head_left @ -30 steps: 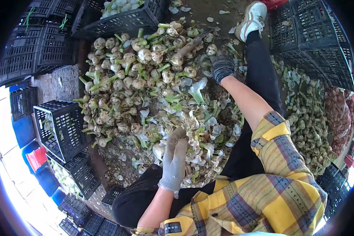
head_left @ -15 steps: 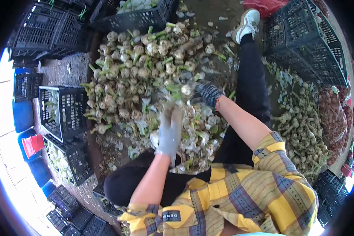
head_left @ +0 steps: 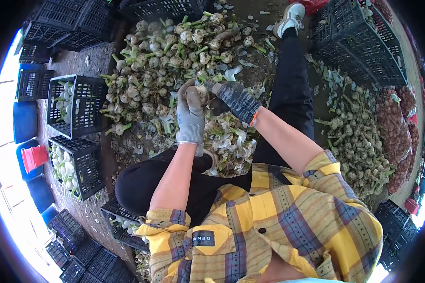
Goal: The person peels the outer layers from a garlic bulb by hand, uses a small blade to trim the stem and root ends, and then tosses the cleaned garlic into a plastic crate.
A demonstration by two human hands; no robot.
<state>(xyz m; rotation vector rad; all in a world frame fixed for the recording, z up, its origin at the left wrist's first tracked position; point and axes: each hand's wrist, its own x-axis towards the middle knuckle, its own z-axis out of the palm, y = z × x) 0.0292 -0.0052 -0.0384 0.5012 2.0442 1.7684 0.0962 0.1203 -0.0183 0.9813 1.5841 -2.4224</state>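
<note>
My left hand [head_left: 191, 118], in a pale grey glove, is closed around a garlic bulb [head_left: 202, 93] with soil on its skin. My right hand [head_left: 236, 100], in a dark patterned glove with an orange cuff edge, meets the bulb from the other side, its fingertips pressed against it near the top. Part of the right fingers is hidden, so anything else in them cannot be made out. Just beyond both hands spreads a heap of unpeeled garlic bulbs [head_left: 148, 78] with green stems. Below them lie loose garlic skins and cut leaves [head_left: 229, 146].
Black crates with pale bulbs stand at the left, one upper crate [head_left: 87, 106] and one lower crate [head_left: 87, 170]. More crates [head_left: 356, 45] are stacked at the upper right. Stemmed garlic [head_left: 359, 141] lies beyond my outstretched leg [head_left: 290, 89], beside red mesh sacks [head_left: 394, 137].
My left hand has come up from the skins to the garlic bulb and closed on it. My right hand has moved slightly up and left with the bulb. The view has shifted a little.
</note>
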